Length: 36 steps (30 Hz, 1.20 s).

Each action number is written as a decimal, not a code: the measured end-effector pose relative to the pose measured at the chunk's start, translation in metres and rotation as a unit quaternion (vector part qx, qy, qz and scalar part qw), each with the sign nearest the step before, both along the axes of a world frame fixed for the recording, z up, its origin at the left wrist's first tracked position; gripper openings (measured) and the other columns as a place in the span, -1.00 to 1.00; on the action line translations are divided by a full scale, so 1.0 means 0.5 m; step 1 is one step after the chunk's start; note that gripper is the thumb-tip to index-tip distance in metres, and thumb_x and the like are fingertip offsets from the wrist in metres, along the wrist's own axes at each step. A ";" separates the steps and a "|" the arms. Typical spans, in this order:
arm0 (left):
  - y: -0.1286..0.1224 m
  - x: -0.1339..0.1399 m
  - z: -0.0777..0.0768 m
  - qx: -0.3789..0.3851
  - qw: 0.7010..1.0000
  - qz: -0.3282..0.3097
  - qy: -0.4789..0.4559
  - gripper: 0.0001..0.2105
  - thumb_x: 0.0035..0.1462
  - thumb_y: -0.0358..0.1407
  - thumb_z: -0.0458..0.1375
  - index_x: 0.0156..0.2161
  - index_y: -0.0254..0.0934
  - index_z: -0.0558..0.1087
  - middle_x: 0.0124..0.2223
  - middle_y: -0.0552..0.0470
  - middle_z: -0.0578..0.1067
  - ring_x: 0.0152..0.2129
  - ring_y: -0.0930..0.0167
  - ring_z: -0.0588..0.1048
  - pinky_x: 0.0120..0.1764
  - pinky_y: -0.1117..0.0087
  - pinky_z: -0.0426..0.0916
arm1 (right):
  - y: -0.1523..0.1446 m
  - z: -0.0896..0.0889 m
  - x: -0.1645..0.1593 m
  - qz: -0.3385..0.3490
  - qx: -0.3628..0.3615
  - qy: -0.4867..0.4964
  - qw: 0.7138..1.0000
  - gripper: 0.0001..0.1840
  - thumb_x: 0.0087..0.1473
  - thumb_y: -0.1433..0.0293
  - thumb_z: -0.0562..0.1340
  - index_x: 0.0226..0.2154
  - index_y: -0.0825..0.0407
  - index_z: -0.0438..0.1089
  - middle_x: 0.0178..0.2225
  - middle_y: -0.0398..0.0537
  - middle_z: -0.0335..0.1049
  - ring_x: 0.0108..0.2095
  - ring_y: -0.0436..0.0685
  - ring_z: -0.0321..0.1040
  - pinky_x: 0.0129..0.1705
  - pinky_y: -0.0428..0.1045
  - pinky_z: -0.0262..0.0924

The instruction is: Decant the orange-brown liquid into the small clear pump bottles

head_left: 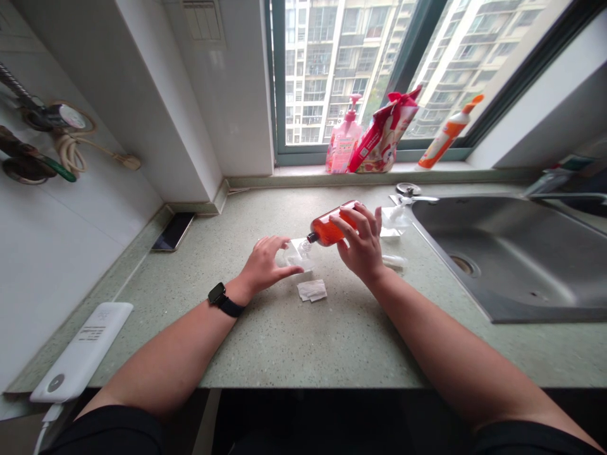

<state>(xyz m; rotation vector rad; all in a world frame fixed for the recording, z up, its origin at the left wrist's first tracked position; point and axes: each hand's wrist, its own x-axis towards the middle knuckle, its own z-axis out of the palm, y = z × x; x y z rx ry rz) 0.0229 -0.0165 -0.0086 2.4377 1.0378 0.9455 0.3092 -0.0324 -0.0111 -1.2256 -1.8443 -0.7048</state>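
Observation:
My right hand is wrapped round a bottle of orange-red liquid. The bottle is tipped nearly on its side, its black neck pointing down to the left. Right under that neck is the top of a small clear plastic bottle; whether the two touch I cannot tell. My left hand, with a black watch on its wrist, curls thumb and fingers round the clear bottle's body, partly hiding it. Just in front of it, a folded white tissue lies on the counter.
A steel sink takes up the right side. Behind my right hand are a clear container and a clear tube-like item. A phone and white power bank lie left. A pink pump bottle stands on the sill.

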 end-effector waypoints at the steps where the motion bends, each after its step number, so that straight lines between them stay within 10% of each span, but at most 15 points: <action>1: 0.000 0.000 0.000 0.000 1.000 0.000 -0.001 -0.36 0.08 0.20 0.40 0.07 -0.20 0.45 -0.04 -0.08 0.61 -0.07 0.13 0.56 0.09 0.01 0.39 | 0.000 0.001 0.000 0.001 0.002 0.001 1.000 -0.02 0.16 0.60 0.26 0.45 -0.47 0.03 0.29 -0.10 0.34 0.39 0.40 0.18 0.51 0.54 -0.20; 36: -0.002 -0.003 0.000 -0.008 1.000 -0.002 0.001 -0.34 0.08 0.19 0.40 0.11 -0.20 0.44 -0.02 -0.10 0.60 -0.05 0.12 0.56 0.07 -0.02 0.41 | 0.001 0.005 -0.004 0.009 0.022 -0.007 1.000 -0.10 0.16 0.62 0.27 0.40 -0.39 0.12 0.25 -0.06 0.37 0.40 0.38 0.18 0.51 0.56 -0.18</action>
